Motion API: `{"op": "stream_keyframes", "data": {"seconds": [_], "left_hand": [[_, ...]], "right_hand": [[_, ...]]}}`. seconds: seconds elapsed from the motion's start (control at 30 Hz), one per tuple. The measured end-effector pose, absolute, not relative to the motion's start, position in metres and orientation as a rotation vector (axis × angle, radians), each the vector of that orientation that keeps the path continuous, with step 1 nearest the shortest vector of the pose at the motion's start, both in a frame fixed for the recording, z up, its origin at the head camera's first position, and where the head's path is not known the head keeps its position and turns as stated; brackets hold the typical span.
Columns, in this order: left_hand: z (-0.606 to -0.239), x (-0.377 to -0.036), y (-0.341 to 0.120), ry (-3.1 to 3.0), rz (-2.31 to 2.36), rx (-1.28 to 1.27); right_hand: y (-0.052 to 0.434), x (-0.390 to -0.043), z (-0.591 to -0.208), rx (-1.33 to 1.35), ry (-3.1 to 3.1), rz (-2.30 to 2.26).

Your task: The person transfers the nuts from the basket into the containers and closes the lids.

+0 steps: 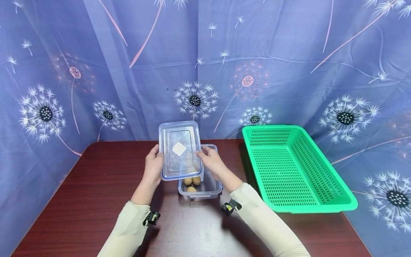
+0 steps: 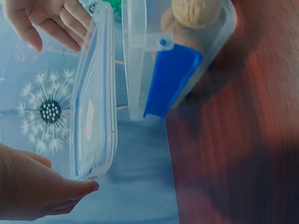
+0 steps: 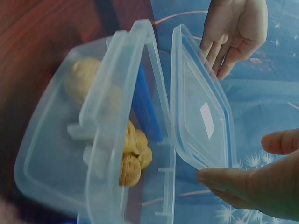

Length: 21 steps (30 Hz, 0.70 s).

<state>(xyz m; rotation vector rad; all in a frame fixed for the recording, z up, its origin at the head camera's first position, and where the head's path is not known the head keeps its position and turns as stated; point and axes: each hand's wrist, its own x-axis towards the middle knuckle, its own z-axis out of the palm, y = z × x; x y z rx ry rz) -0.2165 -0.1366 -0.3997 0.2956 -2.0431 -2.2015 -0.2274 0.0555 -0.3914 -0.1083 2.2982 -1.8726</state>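
Observation:
A clear plastic lid (image 1: pixel 180 150) with a blue seal and a white sticker is held above a clear box (image 1: pixel 201 185) on the dark red table. My left hand (image 1: pixel 153 166) holds the lid's left edge and my right hand (image 1: pixel 212 162) its right edge, fingers mostly straight. The box holds several walnuts (image 1: pixel 192 182). In the left wrist view the lid (image 2: pixel 93 102) stands edge-on between my left hand (image 2: pixel 42 191) and my right hand (image 2: pixel 51 21). The right wrist view shows the lid (image 3: pixel 201 102), the box (image 3: pixel 93 140) and the walnuts (image 3: pixel 133 156).
A green perforated basket (image 1: pixel 295 167) lies on the table's right side, close to the box. A blue dandelion-print cloth (image 1: pixel 205 64) hangs behind and around the table (image 1: pixel 96 185). A blue latch (image 2: pixel 170 79) hangs on the box's side.

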Motion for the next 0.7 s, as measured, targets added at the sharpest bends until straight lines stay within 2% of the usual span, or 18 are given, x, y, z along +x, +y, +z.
{"op": "stream_keyframes", "data": {"seconds": [0.7], "left_hand": [[-0.393, -0.224, -0.099, -2.155, -2.078, 0.073]], "right_hand": [[0.085, -0.237, -0.385, 0.024, 2.487, -1.943]]}}
